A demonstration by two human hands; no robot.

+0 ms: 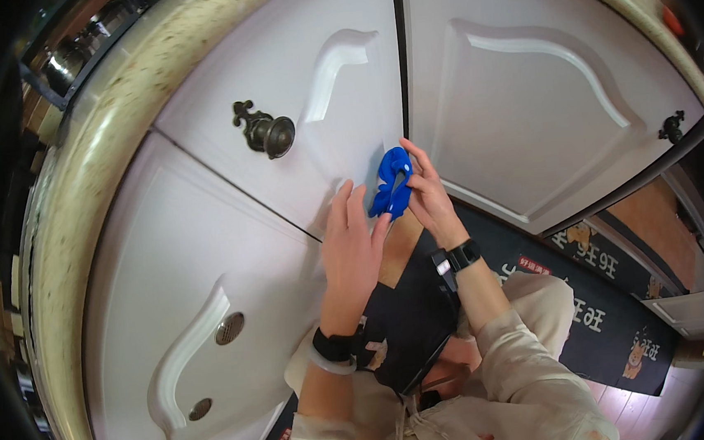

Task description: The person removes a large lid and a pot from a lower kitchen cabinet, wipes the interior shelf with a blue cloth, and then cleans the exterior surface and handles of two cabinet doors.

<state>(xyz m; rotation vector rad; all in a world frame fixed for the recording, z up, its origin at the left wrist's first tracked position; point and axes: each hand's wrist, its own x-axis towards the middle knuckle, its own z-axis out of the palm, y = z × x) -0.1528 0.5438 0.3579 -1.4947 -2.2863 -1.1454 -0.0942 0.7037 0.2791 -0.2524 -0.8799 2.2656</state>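
Observation:
A bunched ring of bright blue fabric, like a scrunchie (396, 179), is held up in front of the white cabinet doors. My right hand (430, 198) grips its right side between the fingers and thumb. My left hand (353, 238) is at its lower left, fingers raised and apart, with the thumb tip at the fabric's lower end; whether the thumb presses on it I cannot tell. Both wrists wear dark bands, and a pale bangle sits below the left one.
White panelled cabinet doors (540, 93) meet in a corner ahead, with a dark metal knob (277, 136) on the left one. A speckled stone countertop edge (98, 141) curves above. A dark printed mat (621, 335) lies on the floor around my knees.

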